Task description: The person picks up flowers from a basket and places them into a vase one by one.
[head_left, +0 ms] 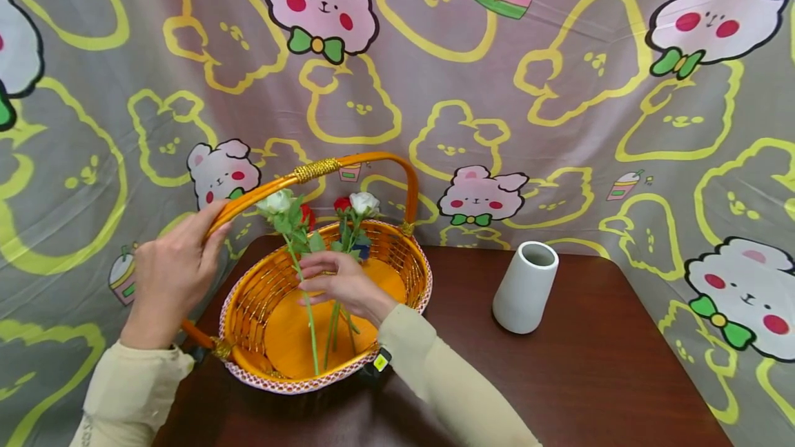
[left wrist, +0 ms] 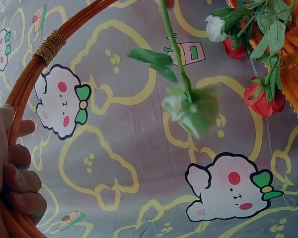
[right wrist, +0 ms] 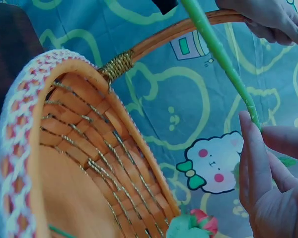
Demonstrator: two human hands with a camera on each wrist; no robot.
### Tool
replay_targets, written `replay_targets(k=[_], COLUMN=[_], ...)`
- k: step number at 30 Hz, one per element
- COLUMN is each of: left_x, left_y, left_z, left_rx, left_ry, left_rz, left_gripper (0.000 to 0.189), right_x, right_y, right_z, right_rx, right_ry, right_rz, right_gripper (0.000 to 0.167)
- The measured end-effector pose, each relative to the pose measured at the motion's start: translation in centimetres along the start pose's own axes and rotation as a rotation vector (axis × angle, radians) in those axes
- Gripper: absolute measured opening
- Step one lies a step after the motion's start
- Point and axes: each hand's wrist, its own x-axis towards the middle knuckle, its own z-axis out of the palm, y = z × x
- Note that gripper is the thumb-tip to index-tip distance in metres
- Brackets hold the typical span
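Observation:
My left hand grips the arched handle of an orange woven basket, fingers wrapped round it in the left wrist view. My right hand is over the basket and pinches the green stem of an artificial white rose between thumb and fingers. The bloom points up near the handle, and the stem's lower end overlaps the basket's near side. Other roses stand in the basket behind the right hand: a white one and red ones, their stems partly hidden by that hand.
A white tapered vase stands upright on the dark brown table, right of the basket. Behind the table hangs a grey curtain with rabbit prints. A pink-and-white braided trim runs along the basket's rim.

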Motion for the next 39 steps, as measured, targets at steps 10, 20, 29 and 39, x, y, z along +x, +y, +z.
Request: replay_targets(k=[10,20,29,39], left_x=[0.0,0.0,0.0,0.0], left_y=[-0.1,0.1,0.1,0.2], left_z=[0.1,-0.1,-0.1,-0.1], left_rx=[-0.015,-0.012,-0.006,-0.010], left_ry=[0.025,0.021,0.010,0.006], left_rz=[0.025,0.028,0.029,0.023], left_gripper=[0.038,0.037,0.037,0.036], right_x=[-3.0,-6.0,-8.1,-11.1], right_y=[-0.5,-1.4,-1.3,-1.3], right_z=[-2.4,-4.9,-6.7,-9.0], right_rx=[-0.051,-0.103,-0.119,-0.153], right_ry=[0.041,0.083,0.116,0.120], right_rz=[-0.054,-0.066,-0.090,-0.107], right_gripper=[0.044,0.042,0.044,0.047])
